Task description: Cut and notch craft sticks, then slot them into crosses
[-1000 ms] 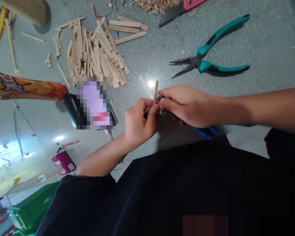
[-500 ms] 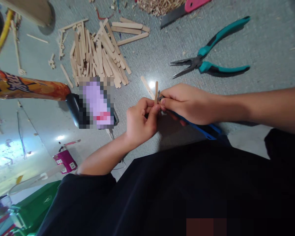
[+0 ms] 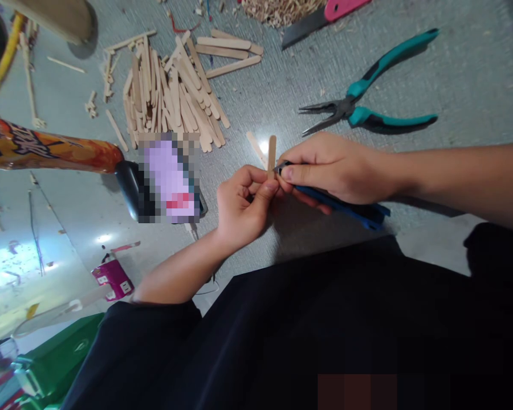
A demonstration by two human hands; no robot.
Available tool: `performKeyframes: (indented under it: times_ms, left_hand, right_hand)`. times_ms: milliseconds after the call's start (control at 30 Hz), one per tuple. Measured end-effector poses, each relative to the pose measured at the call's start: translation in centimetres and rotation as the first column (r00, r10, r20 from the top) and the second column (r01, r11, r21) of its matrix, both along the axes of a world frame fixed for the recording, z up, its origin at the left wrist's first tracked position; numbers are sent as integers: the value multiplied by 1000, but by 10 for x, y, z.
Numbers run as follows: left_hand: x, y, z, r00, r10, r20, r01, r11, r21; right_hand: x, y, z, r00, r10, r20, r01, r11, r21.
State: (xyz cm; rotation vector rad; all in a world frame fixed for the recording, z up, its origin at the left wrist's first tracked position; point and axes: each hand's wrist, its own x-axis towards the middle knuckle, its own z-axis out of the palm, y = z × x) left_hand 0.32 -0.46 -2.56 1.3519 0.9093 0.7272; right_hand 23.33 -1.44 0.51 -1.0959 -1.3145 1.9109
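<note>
Between the thumb and fingers of my left hand, a wooden craft stick is pinched, its rounded end pointing up. My right hand is closed around a blue utility knife, whose metal tip is against or very near the stick's right edge; exact contact is too small to tell. Another craft stick lies on the table just behind the held one. Beyond my right hand, long-nose pliers with teal handles lie with their jaws apart.
A pile of craft sticks covers the back left. A pink-handled saw lies by wood shavings. A blurred phone, a dark rounded object and an orange packet stand left. A purple power socket is lower left.
The held stick has turned, so its broad face shows more. My right hand and the knife have shifted slightly upward, with the metal tip now at the stick's edge.
</note>
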Motion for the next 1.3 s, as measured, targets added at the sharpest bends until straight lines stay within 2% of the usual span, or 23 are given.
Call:
performKeyframes:
  times_ms: [133, 267, 467, 767, 867, 1067, 1200, 1300]
  left_hand:
    - [3, 0, -1, 998, 23, 66, -21, 999, -30]
    - [4, 0, -2, 989, 79, 124, -66, 992, -110]
    - [4, 1, 0, 984, 82, 159, -58, 987, -149]
    - [7, 5, 4, 979, 68, 194, -24, 975, -220]
    - [9, 5, 5, 975, 79, 207, -30, 973, -230]
    - [11, 5, 7, 973, 67, 219, -16, 974, -226]
    - [10, 5, 6, 979, 82, 188, -39, 974, -223]
    - [10, 5, 6, 985, 94, 146, -62, 976, -207]
  right_hand:
    - [1, -1, -4, 999, -3, -39, 3, 1000, 4]
    - [1, 1, 1, 1000, 1, 20, -1, 1000, 9]
    - [2, 4, 6, 990, -18, 137, -2, 989, 149]
    - [6, 8, -18, 999, 17, 28, -22, 984, 179]
    - [7, 9, -18, 999, 16, 28, -20, 985, 174]
    - [11, 12, -3, 994, 65, 88, -81, 979, 186]
    - [12, 13, -8, 991, 85, 104, -107, 970, 220]
    - [10, 10, -12, 995, 56, 88, -74, 974, 214]
